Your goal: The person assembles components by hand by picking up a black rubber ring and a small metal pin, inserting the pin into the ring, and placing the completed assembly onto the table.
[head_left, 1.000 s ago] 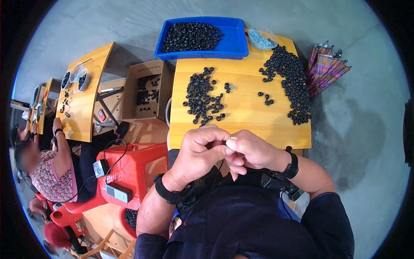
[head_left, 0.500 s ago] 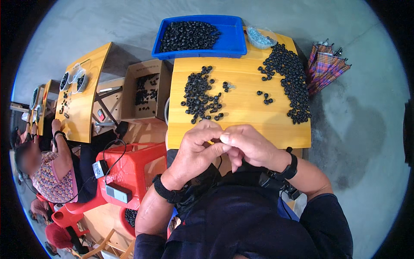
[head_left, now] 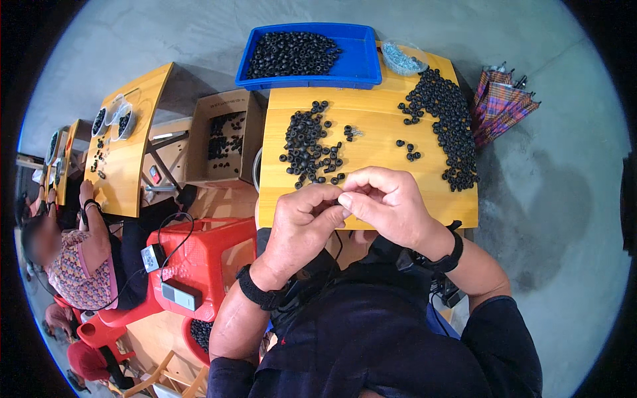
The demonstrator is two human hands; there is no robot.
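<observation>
Over the near edge of the yellow table (head_left: 378, 179), my left hand (head_left: 298, 219) and my right hand (head_left: 395, 211) meet, thumbs and fingertips pinched together. Both are closed; whatever small piece sits between them is too hidden to name. Just beyond my left hand lies a loose pile of small black rounded parts with holes (head_left: 305, 149). A larger spread of the same black parts (head_left: 454, 132) runs along the table's right side. Between them are a few black parts beside small shiny pieces (head_left: 357, 132), and a small black cluster (head_left: 413, 156).
At the table's far edge stand a blue tray (head_left: 358, 56) of black parts and a clear bowl (head_left: 403, 60) of pale blue pieces. A plaid umbrella (head_left: 501, 106) is at right. Left are a cardboard box (head_left: 199, 142), a red stool (head_left: 206, 249) with devices and a seated co-worker (head_left: 86, 265).
My right hand has turned and lifted slightly, its fingers now curled higher above the pinch. My left hand has stayed almost in place. The parts on the table lie as before.
</observation>
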